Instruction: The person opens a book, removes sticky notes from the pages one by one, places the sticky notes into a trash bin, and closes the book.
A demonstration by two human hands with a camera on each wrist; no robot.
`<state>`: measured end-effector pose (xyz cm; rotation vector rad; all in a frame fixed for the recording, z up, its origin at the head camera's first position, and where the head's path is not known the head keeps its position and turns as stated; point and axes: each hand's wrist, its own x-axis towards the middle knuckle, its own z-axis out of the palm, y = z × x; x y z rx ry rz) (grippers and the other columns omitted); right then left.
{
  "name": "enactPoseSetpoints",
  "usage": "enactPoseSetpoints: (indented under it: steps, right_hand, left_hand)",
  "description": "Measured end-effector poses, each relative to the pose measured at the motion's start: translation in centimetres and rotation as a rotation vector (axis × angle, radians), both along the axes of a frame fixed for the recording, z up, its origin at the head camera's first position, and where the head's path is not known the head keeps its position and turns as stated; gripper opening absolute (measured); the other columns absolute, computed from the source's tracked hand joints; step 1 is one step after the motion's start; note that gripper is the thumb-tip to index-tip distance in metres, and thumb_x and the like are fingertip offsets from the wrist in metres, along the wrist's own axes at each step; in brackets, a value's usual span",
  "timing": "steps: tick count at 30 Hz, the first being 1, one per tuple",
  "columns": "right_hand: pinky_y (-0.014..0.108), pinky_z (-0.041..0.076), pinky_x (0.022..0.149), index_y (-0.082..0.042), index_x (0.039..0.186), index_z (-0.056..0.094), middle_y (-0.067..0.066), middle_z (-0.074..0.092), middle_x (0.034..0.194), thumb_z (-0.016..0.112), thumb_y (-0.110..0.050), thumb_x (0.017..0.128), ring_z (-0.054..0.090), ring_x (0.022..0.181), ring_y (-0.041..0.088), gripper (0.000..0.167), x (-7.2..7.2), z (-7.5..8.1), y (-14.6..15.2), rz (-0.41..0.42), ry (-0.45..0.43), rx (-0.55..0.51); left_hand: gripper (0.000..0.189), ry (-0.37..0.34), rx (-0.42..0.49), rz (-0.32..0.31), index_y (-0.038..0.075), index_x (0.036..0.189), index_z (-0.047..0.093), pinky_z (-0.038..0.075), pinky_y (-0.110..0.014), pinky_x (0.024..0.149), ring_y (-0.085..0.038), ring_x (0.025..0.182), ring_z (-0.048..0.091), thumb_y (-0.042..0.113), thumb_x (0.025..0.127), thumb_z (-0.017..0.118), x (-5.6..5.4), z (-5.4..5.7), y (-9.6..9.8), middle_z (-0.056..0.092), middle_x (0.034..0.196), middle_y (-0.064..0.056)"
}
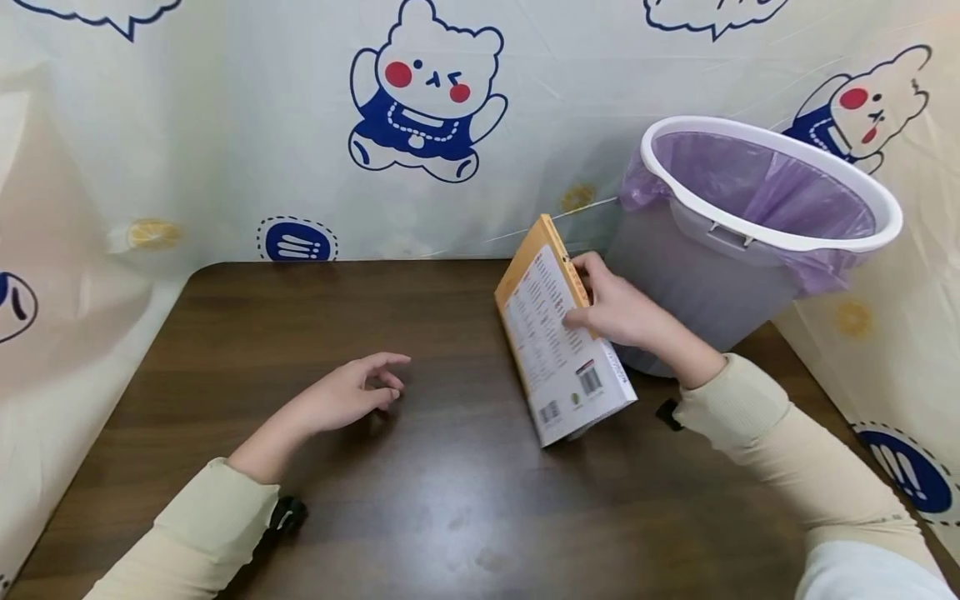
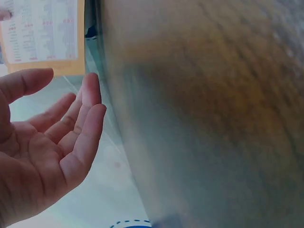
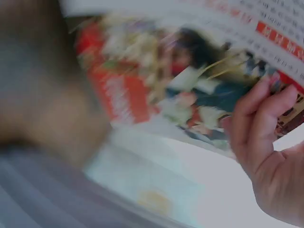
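A book stands tilted over the right part of the table, its white back cover with text columns and barcodes turned toward me and an orange band along its top. My right hand grips it by the right edge, thumb on the back cover and fingers behind. From the right wrist, the book's other side shows colourful pictures, with the fingers of the right hand against it. My left hand hovers low over the table, fingers loosely bent and holding nothing. The left wrist view shows its palm bare.
A grey bin with a white rim and purple liner stands at the back right, just behind the right hand. The dark wooden table runs back to a pale curtain printed with cartoon bears, which also hangs at both sides.
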<state>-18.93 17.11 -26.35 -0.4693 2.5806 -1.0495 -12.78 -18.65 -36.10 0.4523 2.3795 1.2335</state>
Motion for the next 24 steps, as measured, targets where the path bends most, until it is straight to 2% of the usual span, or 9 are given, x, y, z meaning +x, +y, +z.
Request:
enactPoseSetpoints:
  steps: [4, 6, 8, 10, 14, 17, 19, 21, 24]
  right_hand:
    - [0.048, 0.056, 0.071, 0.0, 0.135, 0.031, 0.026, 0.066, 0.111, 0.064, -0.006, 0.087, 0.07, 0.084, 0.036, 0.058, 1.2, 2.3, -0.9, 0.092, 0.237, 0.392]
    - [0.049, 0.054, 0.067, 0.0, 0.127, 0.034, 0.021, 0.066, 0.099, 0.064, -0.004, 0.085, 0.066, 0.076, 0.035, 0.052, 1.5, 2.3, -2.1, 0.14, 0.298, 0.524]
    - [0.047, 0.053, 0.063, -0.002, 0.121, 0.036, 0.015, 0.064, 0.09, 0.065, -0.003, 0.082, 0.063, 0.07, 0.034, 0.048, 1.6, 1.6, -3.7, 0.18, 0.292, 0.613]
    - [0.044, 0.053, 0.062, -0.003, 0.121, 0.038, 0.012, 0.062, 0.087, 0.068, -0.005, 0.082, 0.063, 0.07, 0.032, 0.049, 1.5, 0.4, -5.5, 0.227, 0.245, 0.65]
    - [0.034, 0.053, 0.06, -0.009, 0.157, 0.023, 0.009, 0.064, 0.083, 0.068, -0.008, 0.086, 0.063, 0.065, 0.024, 0.084, 1.8, -2.2, -9.1, 0.333, 0.092, 0.633]
    - [0.031, 0.054, 0.058, -0.022, 0.165, 0.017, 0.01, 0.065, 0.086, 0.065, -0.01, 0.091, 0.064, 0.061, 0.02, 0.089, 1.9, -3.8, -11.6, 0.39, 0.036, 0.634]
    - [0.032, 0.055, 0.064, -0.022, 0.16, 0.032, 0.012, 0.068, 0.096, 0.066, -0.016, 0.094, 0.067, 0.07, 0.02, 0.074, 1.6, -4.7, -13.0, 0.419, 0.061, 0.663]
    - [0.034, 0.057, 0.079, -0.017, 0.154, 0.043, 0.014, 0.068, 0.114, 0.066, -0.025, 0.096, 0.069, 0.091, 0.022, 0.063, 1.4, -5.5, -14.4, 0.434, 0.098, 0.69]
    - [0.036, 0.051, 0.096, -0.011, 0.153, 0.045, 0.012, 0.065, 0.134, 0.067, -0.038, 0.098, 0.063, 0.115, 0.022, 0.066, 1.0, -6.9, -16.3, 0.457, 0.158, 0.736]
  left_hand:
    - [0.045, 0.011, -0.02, -0.019, -0.003, 0.144, 0.052, 0.051, -0.04, 0.082, -0.024, 0.092, 0.068, 0.01, 0.102, 0.059, 0.2, 0.7, -0.2, 0.068, 0.115, -0.016]
    - [0.042, 0.022, -0.029, -0.028, -0.003, 0.142, 0.054, 0.05, -0.039, 0.08, -0.023, 0.09, 0.067, 0.011, 0.102, 0.059, 0.3, 0.8, -0.3, 0.069, 0.113, -0.015]
    - [0.041, 0.033, -0.036, -0.033, -0.003, 0.141, 0.056, 0.05, -0.039, 0.079, -0.022, 0.091, 0.066, 0.013, 0.103, 0.06, 0.5, 0.9, -0.4, 0.069, 0.113, -0.014]
    - [0.039, 0.046, -0.052, -0.032, -0.002, 0.139, 0.058, 0.05, -0.04, 0.081, -0.021, 0.092, 0.066, 0.014, 0.103, 0.06, 0.7, 0.9, -0.5, 0.069, 0.112, -0.012]
    - [0.037, 0.077, -0.089, -0.03, -0.001, 0.136, 0.061, 0.051, -0.041, 0.083, -0.019, 0.094, 0.067, 0.015, 0.103, 0.06, 1.1, 1.1, -0.5, 0.07, 0.111, -0.01]
    - [0.035, 0.088, -0.102, -0.026, 0.0, 0.135, 0.062, 0.053, -0.041, 0.082, -0.019, 0.094, 0.067, 0.015, 0.103, 0.06, 1.3, 1.4, -0.4, 0.071, 0.111, -0.009]
    - [0.035, 0.092, -0.104, -0.02, 0.001, 0.134, 0.063, 0.053, -0.042, 0.083, -0.019, 0.094, 0.067, 0.016, 0.103, 0.061, 1.5, 1.7, -0.5, 0.071, 0.111, -0.01]
    - [0.034, 0.098, -0.108, -0.012, 0.001, 0.134, 0.064, 0.054, -0.043, 0.084, -0.02, 0.095, 0.067, 0.016, 0.103, 0.061, 1.7, 1.9, -0.7, 0.07, 0.112, -0.01]
    - [0.034, 0.114, -0.116, -0.004, 0.001, 0.133, 0.064, 0.053, -0.046, 0.086, -0.023, 0.098, 0.066, 0.016, 0.103, 0.061, 1.9, 2.1, -1.0, 0.071, 0.111, -0.01]
